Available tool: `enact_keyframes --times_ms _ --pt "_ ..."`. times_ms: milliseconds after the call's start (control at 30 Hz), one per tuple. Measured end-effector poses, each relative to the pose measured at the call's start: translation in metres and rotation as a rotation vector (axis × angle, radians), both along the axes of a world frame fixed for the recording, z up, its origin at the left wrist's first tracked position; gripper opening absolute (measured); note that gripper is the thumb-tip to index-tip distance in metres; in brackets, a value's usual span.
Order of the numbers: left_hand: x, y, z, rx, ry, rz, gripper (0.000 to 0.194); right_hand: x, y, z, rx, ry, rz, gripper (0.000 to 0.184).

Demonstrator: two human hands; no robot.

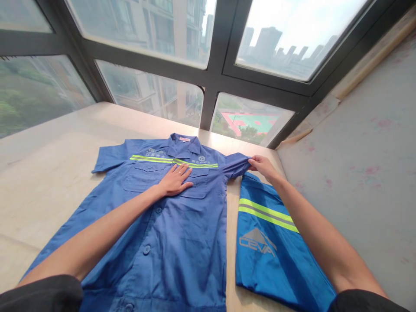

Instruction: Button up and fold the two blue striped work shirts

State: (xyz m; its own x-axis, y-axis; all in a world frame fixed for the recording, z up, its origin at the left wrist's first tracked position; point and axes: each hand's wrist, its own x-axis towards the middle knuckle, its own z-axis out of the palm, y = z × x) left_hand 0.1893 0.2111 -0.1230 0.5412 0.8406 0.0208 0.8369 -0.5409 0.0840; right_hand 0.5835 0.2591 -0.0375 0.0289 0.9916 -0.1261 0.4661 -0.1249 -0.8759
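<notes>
A blue short-sleeved work shirt lies spread front-up, its collar toward the window and a yellow-green reflective stripe across the chest. My left hand rests flat on the chest near the button placket, fingers stretched out, a ring on one finger. With thumb and fingers pinched, my right hand grips the cuff of the sleeve on the right, which is pulled outward and creased. Below that hand lies a folded brighter blue garment with a similar stripe and a grey CEVA logo, partly covered by my right forearm.
The shirt lies on a pale stone-like ledge below dark-framed windows. A wall with faded flower-patterned paper bounds the right side. Loose paper edging peels near the window corner.
</notes>
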Motion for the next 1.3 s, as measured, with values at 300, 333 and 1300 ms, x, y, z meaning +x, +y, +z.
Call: enact_keyframes --times_ms 300,333,1300 --pt "-0.009 -0.002 0.001 -0.003 -0.001 -0.005 0.072 0.005 -0.023 -0.007 -0.074 -0.081 0.326 0.090" --pt "-0.010 -0.002 0.000 -0.001 -0.006 -0.004 0.072 0.004 -0.024 -0.012 -0.059 -0.126 0.348 0.094" --pt "-0.018 -0.009 0.000 0.034 -0.022 0.012 0.071 -0.071 -0.062 -0.032 0.426 -1.172 0.545 0.017"
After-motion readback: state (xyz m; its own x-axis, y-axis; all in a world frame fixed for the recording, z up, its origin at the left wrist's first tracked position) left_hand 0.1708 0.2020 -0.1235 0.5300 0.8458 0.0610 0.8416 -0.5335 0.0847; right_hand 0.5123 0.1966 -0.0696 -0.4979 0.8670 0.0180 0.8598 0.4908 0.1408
